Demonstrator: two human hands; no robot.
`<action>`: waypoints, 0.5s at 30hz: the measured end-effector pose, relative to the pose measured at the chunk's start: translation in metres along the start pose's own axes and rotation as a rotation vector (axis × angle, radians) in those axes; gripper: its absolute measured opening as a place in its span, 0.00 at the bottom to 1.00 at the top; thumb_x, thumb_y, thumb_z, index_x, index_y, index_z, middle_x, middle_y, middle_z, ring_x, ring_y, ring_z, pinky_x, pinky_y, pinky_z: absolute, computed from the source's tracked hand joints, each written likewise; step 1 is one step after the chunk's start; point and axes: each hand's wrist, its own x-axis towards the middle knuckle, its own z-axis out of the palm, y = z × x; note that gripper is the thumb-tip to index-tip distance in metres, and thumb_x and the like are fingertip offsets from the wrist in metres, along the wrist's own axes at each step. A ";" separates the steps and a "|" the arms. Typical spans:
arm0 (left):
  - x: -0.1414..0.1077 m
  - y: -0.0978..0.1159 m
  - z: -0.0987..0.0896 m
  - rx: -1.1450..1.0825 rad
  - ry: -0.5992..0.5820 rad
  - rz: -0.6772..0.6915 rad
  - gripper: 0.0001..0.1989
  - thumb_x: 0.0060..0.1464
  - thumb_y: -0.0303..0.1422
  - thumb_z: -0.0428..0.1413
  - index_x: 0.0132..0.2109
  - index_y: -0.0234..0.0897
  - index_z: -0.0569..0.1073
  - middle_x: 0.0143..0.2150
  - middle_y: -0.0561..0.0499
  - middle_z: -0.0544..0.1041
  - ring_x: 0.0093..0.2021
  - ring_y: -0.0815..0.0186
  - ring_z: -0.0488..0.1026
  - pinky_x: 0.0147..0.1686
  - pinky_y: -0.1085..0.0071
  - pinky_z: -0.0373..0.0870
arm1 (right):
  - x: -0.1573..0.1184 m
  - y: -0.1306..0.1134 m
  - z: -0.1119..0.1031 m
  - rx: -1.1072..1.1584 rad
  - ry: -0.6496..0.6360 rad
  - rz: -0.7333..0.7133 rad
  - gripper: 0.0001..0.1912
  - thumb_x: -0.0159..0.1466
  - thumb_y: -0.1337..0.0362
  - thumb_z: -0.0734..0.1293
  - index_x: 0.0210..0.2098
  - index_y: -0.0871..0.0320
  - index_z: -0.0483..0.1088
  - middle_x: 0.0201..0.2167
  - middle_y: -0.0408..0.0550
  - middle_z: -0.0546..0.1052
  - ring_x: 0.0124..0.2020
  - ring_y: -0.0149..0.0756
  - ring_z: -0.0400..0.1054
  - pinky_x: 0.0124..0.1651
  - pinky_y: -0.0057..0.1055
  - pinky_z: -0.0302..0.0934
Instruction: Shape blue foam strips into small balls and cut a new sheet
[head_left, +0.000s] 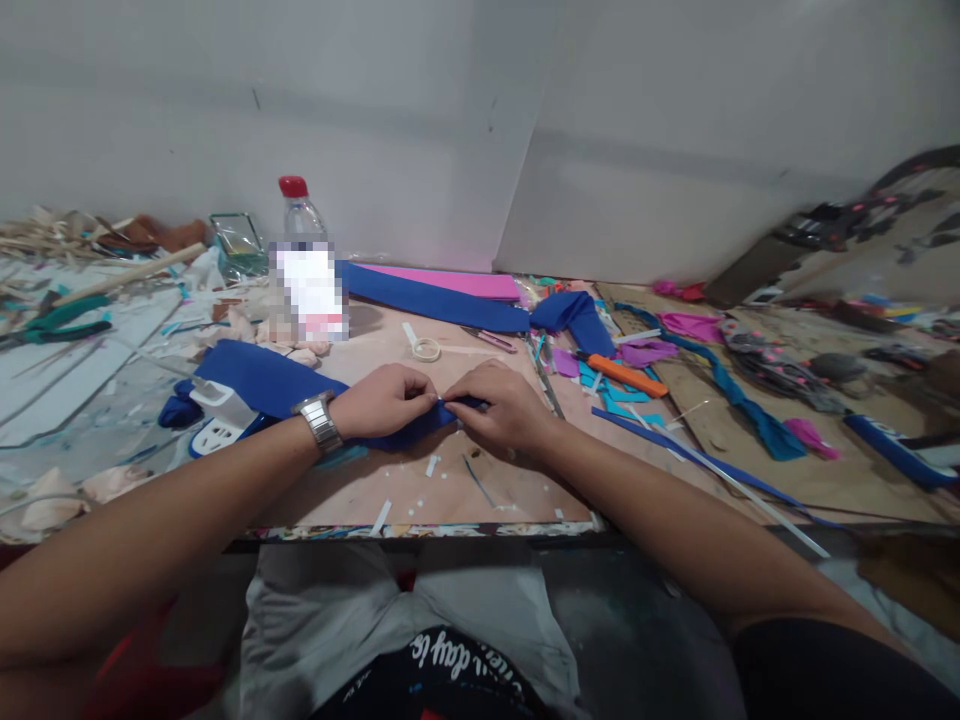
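A wide strip of blue fabric [266,378] stretches from the left across the tabletop to my hands. My left hand [386,400] pinches its edge between thumb and forefinger; a wristwatch sits on that wrist. Close beside it, my right hand [502,405] grips the narrow end of the same strip, its fingertips almost touching the left ones. A small pale spot shows between the fingertips, too tiny to identify. Behind the hands lies a roll of whitish tape [426,349] with a loose end.
A bottle with a red cap [293,187] stands at the back. Green-handled pliers [67,325] and a power socket [217,435] lie left. An orange utility knife [622,374], fabric scraps and a thin white rod [750,495] lie right. Another blue strip [435,300] rests behind.
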 end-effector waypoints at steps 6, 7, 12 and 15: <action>0.000 -0.001 0.002 -0.032 0.010 0.017 0.19 0.63 0.43 0.52 0.33 0.34 0.78 0.26 0.52 0.74 0.28 0.68 0.66 0.30 0.71 0.59 | 0.000 -0.001 -0.001 -0.007 0.003 0.037 0.05 0.66 0.65 0.69 0.39 0.54 0.80 0.36 0.47 0.85 0.39 0.41 0.78 0.50 0.40 0.63; 0.000 -0.001 0.002 -0.037 0.009 0.018 0.19 0.63 0.44 0.52 0.34 0.34 0.78 0.27 0.52 0.75 0.28 0.68 0.66 0.30 0.71 0.59 | 0.000 -0.001 -0.001 -0.007 0.000 0.036 0.05 0.66 0.65 0.69 0.39 0.54 0.80 0.36 0.47 0.85 0.39 0.41 0.78 0.50 0.40 0.63; -0.001 0.000 0.003 -0.024 0.040 0.035 0.16 0.62 0.41 0.54 0.34 0.34 0.77 0.28 0.52 0.76 0.29 0.68 0.68 0.31 0.71 0.61 | 0.001 -0.002 0.000 -0.002 0.013 0.033 0.05 0.66 0.64 0.69 0.39 0.55 0.79 0.36 0.47 0.84 0.39 0.40 0.77 0.49 0.40 0.63; -0.002 0.002 0.003 0.000 0.064 0.064 0.14 0.62 0.39 0.54 0.35 0.34 0.79 0.29 0.52 0.78 0.30 0.68 0.70 0.33 0.71 0.63 | 0.001 -0.002 0.000 0.003 0.028 0.034 0.05 0.66 0.65 0.69 0.38 0.56 0.78 0.35 0.49 0.84 0.38 0.41 0.76 0.48 0.40 0.63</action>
